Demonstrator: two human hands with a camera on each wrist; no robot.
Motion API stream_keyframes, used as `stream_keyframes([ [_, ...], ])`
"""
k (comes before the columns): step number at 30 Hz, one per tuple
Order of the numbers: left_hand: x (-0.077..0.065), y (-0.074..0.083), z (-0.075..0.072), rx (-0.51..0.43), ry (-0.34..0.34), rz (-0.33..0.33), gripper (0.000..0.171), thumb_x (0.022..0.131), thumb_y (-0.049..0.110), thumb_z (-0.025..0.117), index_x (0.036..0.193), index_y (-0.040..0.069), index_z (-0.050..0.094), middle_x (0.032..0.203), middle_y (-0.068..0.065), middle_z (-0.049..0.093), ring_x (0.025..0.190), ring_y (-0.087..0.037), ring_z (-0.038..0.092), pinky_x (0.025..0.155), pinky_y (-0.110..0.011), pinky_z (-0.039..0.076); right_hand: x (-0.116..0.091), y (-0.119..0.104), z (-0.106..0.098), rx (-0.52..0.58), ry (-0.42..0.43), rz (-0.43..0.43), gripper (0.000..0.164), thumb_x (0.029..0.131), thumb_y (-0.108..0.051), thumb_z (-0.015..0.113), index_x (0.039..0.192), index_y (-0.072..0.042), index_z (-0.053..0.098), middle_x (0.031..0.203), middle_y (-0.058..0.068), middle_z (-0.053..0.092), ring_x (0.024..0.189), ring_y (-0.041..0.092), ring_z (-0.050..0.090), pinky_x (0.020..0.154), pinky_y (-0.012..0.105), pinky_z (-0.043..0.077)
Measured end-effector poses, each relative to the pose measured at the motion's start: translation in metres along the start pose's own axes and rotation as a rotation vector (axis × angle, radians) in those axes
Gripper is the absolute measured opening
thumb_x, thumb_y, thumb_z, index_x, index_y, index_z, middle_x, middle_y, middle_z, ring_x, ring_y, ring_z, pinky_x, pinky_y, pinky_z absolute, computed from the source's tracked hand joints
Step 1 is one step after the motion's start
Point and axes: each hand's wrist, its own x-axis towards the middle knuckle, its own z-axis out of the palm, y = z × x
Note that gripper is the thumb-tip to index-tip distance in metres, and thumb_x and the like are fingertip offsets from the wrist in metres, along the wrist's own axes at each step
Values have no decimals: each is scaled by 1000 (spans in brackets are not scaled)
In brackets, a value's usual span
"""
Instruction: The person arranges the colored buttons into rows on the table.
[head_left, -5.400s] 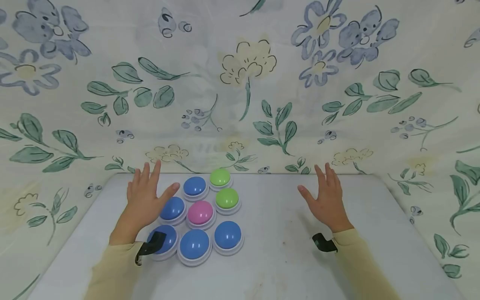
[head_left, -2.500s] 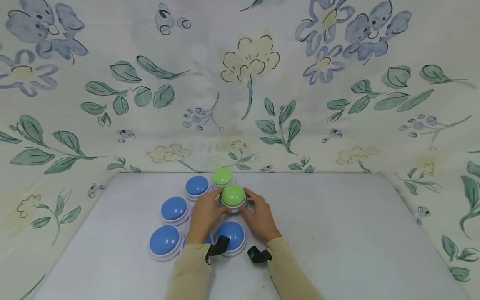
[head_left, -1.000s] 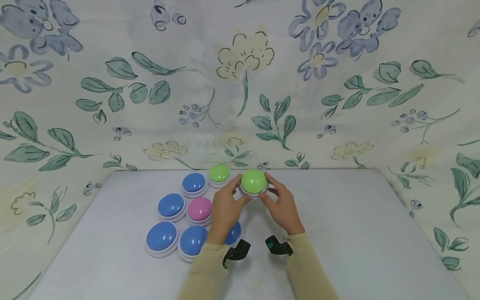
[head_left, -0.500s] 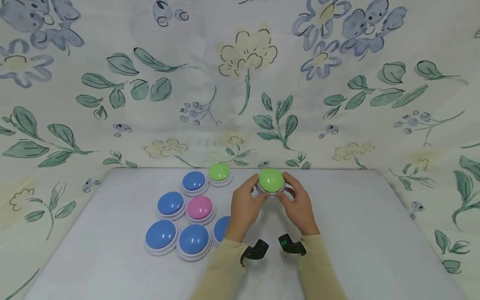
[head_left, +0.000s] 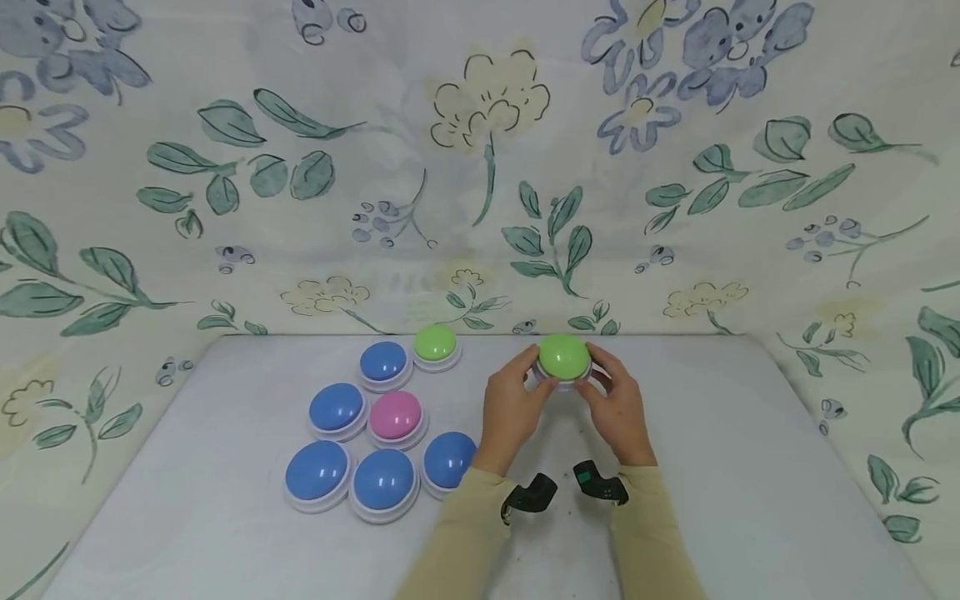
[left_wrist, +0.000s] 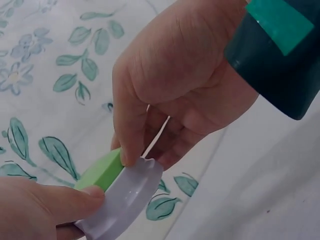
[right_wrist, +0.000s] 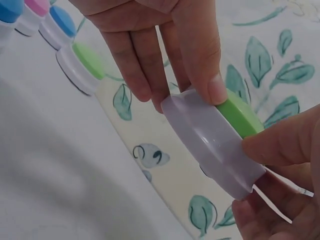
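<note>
A: What are our fingers doing?
B: Both pinching: our left hand and right hand grip opposite sides of one glossy green button, domed, with stepped white base, held between them off the worktop.
A: Near us?
B: Left of our fingers: shiny pink button, five blue buttons, second green button, all round. Beyond: floral cloth.

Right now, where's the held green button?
The green button is right of centre in the head view, between the left hand and right hand gripping it.
</note>
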Motion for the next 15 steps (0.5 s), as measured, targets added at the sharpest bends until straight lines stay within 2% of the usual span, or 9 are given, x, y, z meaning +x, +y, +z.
stream_keyframes([
  [8, 5, 1, 18, -22, -21, -24, 51, 92, 13, 74, 140, 4, 58, 143, -10, 57, 130, -25, 56, 101, -36, 52, 1, 10, -9, 36, 55, 28, 52, 95, 3, 59, 146, 3, 48, 150, 17, 48, 142, 28, 41, 115, 37, 38],
  [15, 7, 3, 34, -40, -60, -34, 54, 91, 12, 75, 141, 3, 57, 145, -9, 55, 131, -25, 55, 100, -36, 52, -1, 21, -15, 69, 110, 141, 52, 97, -1, 58, 148, -1, 47, 153, 14, 45, 142, 26, 42, 113, 32, 40],
])
